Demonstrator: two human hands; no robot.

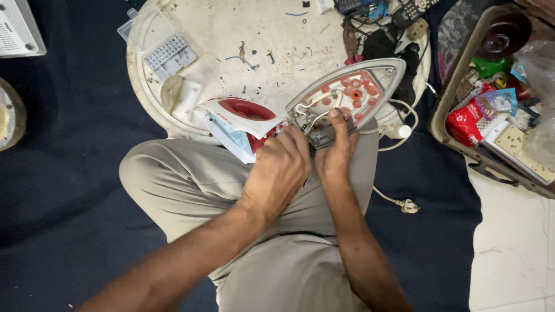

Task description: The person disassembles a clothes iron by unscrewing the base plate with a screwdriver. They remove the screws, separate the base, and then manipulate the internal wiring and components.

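Head view: steam iron opened; soleplate point(352, 92) pinched by right hand point(337, 151), left hand point(277, 170) closed near wiring point(315, 112); red-white housing point(240, 124) laid left; reassembly judged outstanding.

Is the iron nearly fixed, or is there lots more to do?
Already done: the iron is opened, its red-and-white cover off the soleplate, with screws loose on the round board. In hand: both hands, left hand and right hand, work at the wires at the soleplate's back. Left: it still looks unassembled, cover apart.

Red pouch point(467, 122) & blue-purple sachet point(498, 101) in crate point(457, 58), right.
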